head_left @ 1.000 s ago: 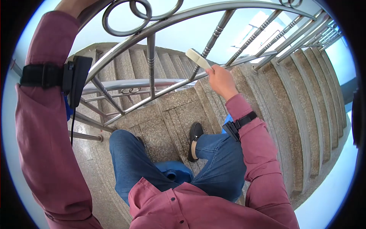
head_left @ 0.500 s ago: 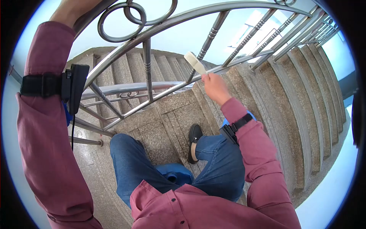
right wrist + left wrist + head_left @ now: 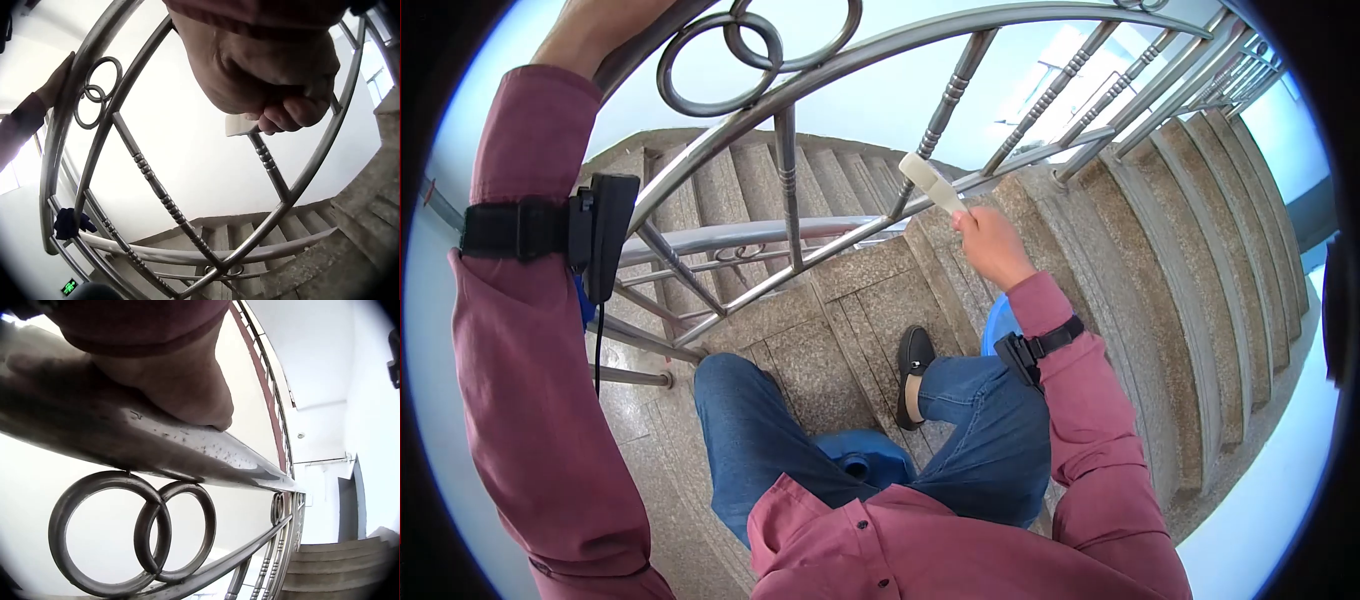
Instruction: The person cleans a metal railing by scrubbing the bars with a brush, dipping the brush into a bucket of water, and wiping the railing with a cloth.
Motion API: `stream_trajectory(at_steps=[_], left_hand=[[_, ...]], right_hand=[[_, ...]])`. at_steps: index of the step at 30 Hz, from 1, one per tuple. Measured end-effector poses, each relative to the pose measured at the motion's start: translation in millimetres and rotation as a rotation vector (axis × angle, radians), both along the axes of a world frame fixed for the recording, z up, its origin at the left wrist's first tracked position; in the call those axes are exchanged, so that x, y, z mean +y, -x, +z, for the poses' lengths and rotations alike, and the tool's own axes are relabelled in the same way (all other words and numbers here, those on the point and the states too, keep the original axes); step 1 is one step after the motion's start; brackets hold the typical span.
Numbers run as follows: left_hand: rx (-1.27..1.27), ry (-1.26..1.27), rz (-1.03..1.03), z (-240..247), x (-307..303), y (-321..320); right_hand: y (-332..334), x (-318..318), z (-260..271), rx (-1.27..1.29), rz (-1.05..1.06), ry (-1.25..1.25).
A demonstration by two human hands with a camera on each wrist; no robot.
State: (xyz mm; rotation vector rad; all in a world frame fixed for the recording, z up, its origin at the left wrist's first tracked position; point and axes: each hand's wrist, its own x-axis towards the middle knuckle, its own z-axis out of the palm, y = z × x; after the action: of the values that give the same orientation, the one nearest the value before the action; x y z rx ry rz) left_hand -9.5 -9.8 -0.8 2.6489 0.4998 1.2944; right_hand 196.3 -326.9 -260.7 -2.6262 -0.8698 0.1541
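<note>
Nearest us, our left hand (image 3: 605, 30) rests on the top rail of the silver metal railing with linked rings and ribbed bars (image 3: 788, 180). Can't tell if its fingers curl round; views hide part of them. Our right hand (image 3: 997, 245), on our side of the railing, has fingers curled, pinching one end of a cream, flat plastic tool (image 3: 932, 185). Tool's broad end tilts up toward a ribbed bar of the railing; contact unclear.

Lower, our side of the railing: a blue plastic object with a round dark opening (image 3: 885, 455) between our knees, and a black slip-on shoe (image 3: 915, 350) on the speckled stone stairs (image 3: 1145, 260). A dark cloth-like bundle (image 3: 72, 223) sits at the railing, below the left hand. Beyond the railing, more steps and a pale wall (image 3: 187, 94).

Step in hand, our read: tool held up to the railing's bars. Next move calls for a firm pinch, the broad end brought flat to the bar, left hand steady on the rail.
</note>
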Motion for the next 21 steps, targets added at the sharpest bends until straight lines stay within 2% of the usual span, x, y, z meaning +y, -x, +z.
stream_trajectory(at_steps=[4, 6, 7, 11, 17, 21], left_hand=[[-0.013, -0.004, 0.041, -4, -24, 3], [-0.073, -0.147, 0.022, -6, -44, 10], [0.021, -0.025, 0.043, 2, -2, -2], [0.025, -0.02, 0.066, 4, -10, 0], [-0.017, 0.017, 0.021, 2, -18, 1], [0.005, -0.019, 0.03, 2, -4, -1]], right_hand=[[-7, 23, -8, -0.062, -0.023, -0.03], [-12, 42, -13, -0.073, -0.014, -0.048], [-13, 52, -13, -0.053, -0.04, -0.047], [-15, 63, -18, -0.077, -0.051, -0.028], [4, 23, 6, -0.051, -0.045, -0.039], [0, 0, -1, -0.022, -0.023, -0.075]])
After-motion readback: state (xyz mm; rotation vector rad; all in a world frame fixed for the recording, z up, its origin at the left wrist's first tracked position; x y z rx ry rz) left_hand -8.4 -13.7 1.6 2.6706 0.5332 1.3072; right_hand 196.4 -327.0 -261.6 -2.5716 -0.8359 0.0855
